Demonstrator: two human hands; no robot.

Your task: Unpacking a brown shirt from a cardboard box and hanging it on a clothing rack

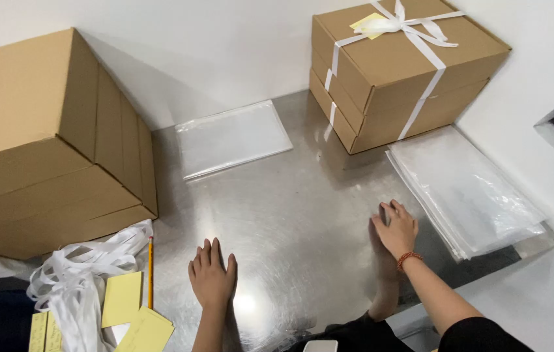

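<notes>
Steel tabletop (pixel 303 195), reflective, pushed into a corner of white walls. Observer's two bare hands are low in the frame.

Left hand (pixel 212 277): flat on bare metal, palm down, fingers together, holding nothing. Right hand (pixel 395 228): palm down, fingers slightly spread, empty, a red bead bracelet at the wrist. Its fingertips lie at the near left edge of a stack of clear plastic bags (pixel 469 192); whether they touch the top sheet cannot be told.

Stack position: on the right side of the table, just beyond and to the right of the right hand, well apart from the left hand. A single clear bag (pixel 233 138) lies flat at the back centre of the table, well apart from both hands.

Judgement: the step in hand looks like a reach to the bag stack, with nothing gripped yet. Separating one thin, slippery sheet from the pile would call for a fingertip pinch at the edge, with care not to drag several at once.

Surroundings: ribbon-tied cardboard boxes (pixel 397 72) stacked behind the bags; large plain cardboard box (pixel 49 143) far left; loose white ribbon (pixel 78 267), pencil (pixel 150 270) and yellow notes (pixel 122 298) near left.
</notes>
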